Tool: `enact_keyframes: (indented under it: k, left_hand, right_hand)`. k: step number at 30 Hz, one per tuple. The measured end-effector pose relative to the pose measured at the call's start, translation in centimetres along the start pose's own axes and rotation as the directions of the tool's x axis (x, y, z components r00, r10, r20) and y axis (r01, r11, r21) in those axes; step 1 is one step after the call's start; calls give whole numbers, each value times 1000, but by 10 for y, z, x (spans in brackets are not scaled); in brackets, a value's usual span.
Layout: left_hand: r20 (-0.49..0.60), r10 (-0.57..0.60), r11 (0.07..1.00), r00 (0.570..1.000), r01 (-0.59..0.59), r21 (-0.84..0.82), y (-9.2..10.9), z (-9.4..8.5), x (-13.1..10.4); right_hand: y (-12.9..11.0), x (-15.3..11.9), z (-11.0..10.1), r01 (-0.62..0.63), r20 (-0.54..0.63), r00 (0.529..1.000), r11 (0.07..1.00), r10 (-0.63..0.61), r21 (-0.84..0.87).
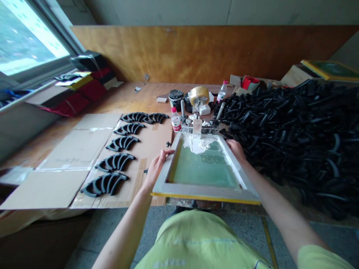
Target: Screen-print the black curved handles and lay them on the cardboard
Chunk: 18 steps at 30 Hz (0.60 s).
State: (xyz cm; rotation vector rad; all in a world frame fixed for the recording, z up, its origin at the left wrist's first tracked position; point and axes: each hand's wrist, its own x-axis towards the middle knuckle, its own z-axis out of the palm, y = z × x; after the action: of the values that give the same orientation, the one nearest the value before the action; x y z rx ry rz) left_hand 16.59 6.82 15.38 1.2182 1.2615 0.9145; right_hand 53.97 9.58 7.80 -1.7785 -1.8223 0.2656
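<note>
A silk-screen frame (pixel 202 190) with a green mesh sits in front of me, white ink smeared over the far part of its mesh. My left hand (pixel 157 168) grips its left side rail, one finger reaching onto the edge. On the opposite rail, my right hand (pixel 237 149) is closed, with its fingertips partly hidden behind the frame. At its far end the frame meets a clamp (pixel 197 127) of the printing stand. What lies under the frame is hidden.
Curved black plastic parts (pixel 105 184) lie in fanned rows on cardboard (pixel 137 186) to the left. A large heap of black parts (pixel 283 127) covers the right. Behind the frame stand a red-capped bottle (pixel 176 120), an ink tub (pixel 176 98) and a tape roll (pixel 199 95).
</note>
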Motion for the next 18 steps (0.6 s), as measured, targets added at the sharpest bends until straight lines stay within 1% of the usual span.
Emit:
enact_keyframes:
  k: [1, 2, 3, 4, 5, 6, 7, 8, 10, 12, 15, 18]
  left_hand:
    - [17, -50, 998, 999, 49, 27, -15, -1, -5]
    - [28, -90, 995, 996, 89, 35, -30, -1, -8]
    - [36, -119, 993, 992, 118, 28, -45, 1, -10]
    - [36, -140, 990, 990, 139, 18, -57, 3, -10]
    - [31, -153, 988, 988, 153, 9, -69, 6, -9]
    - [22, -164, 986, 986, 164, 5, -78, 9, -8]
    - [11, -174, 985, 985, 174, 3, -85, 12, -6]
    - [-1, -185, 983, 983, 185, 3, -90, 14, -4]
    - [-23, -209, 978, 978, 209, -4, -96, 16, -2]
    - [-32, -221, 975, 975, 221, -1, -100, 16, -1]
    - [-32, -192, 981, 981, 193, 35, -104, 14, 0]
    - [-25, -173, 983, 985, 175, 55, -107, 14, 0]
  right_hand:
    - [-2, 13, -7, -20, -63, 998, 1000, 19, -11]
    - [-9, 26, -11, -7, -110, 994, 999, 3, -36]
    - [-22, 40, -12, 35, -139, 989, 997, -45, -69]
    - [-38, 52, -10, 104, -146, 982, 989, -118, -104]
    - [-56, 62, -6, 181, -114, 974, 973, -198, -141]
    - [-74, 71, 0, 243, -52, 966, 954, -255, -175]
    - [-90, 76, 7, 285, 29, 958, 937, -285, -203]
    - [-103, 79, 14, 309, 116, 950, 924, -290, -224]
    - [-117, 77, 25, 321, 274, 928, 912, -251, -254]
    - [-118, 68, 31, 315, 358, 911, 906, -204, -284]
    - [-110, 49, 31, 309, 367, 913, 890, -179, -335]
    - [-110, 25, 31, 330, 360, 911, 878, -200, -346]
